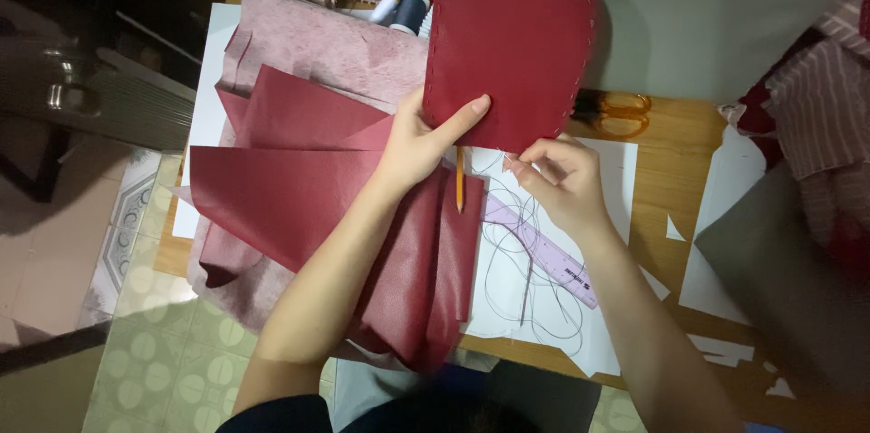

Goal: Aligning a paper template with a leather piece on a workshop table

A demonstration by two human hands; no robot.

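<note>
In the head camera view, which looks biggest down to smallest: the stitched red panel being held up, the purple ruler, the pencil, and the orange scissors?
1. Stitched red panel, though it is held nearer the camera.
2. Purple ruler, partly hidden by the right hand.
3 and 4. Pencil and orange scissors: both partly hidden, so I can't rank them.

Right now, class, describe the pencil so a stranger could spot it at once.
Start at the wooden table strewn with dark red fabric. Between the two hands, below the held rounded red stitched panel, lies a thin orange pencil, pointing down: the only slim orange stick there.
</note>
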